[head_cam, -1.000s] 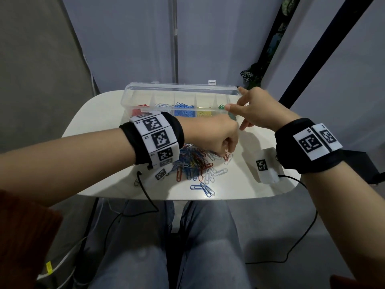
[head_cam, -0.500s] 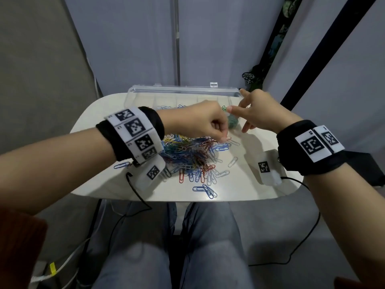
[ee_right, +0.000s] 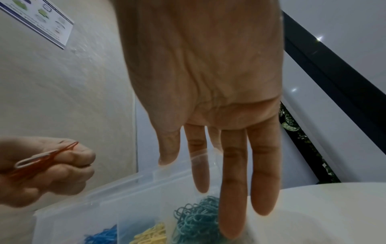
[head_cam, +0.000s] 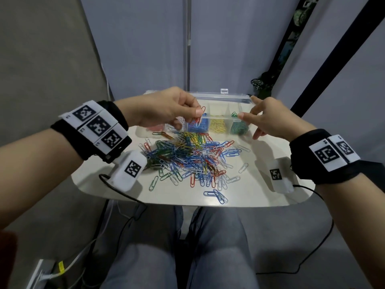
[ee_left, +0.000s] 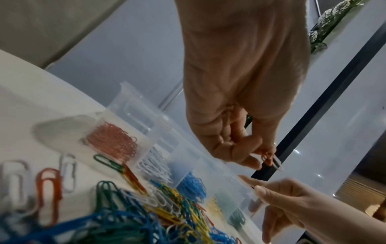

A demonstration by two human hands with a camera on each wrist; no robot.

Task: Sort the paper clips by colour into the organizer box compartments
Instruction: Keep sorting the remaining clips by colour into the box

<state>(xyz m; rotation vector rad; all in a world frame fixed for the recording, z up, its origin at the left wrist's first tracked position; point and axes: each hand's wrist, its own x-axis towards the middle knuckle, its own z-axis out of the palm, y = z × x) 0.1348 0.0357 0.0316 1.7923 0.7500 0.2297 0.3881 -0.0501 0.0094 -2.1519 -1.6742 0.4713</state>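
Since half a second ago the left hand has risen from the loose pile to above the box's front edge, over the white and blue compartments. Its thumb and forefinger pinch two paper clips together, a red clip and a white clip; in the head view their long axes hang close to upright, loops pointing down toward the box. The right hand hovers over the right end of the box with fingers straight and spread, holding nothing, its tips above the green clips. Below both hands sits the clear organizer box, lid tipped back, its long axis running left to right; its compartments hold, from left, red, white, blue, yellow and green clips. Nearer the person, a tangled mixed-colour pile of clips covers the middle of the white table, with a few blue strays at the front edge.
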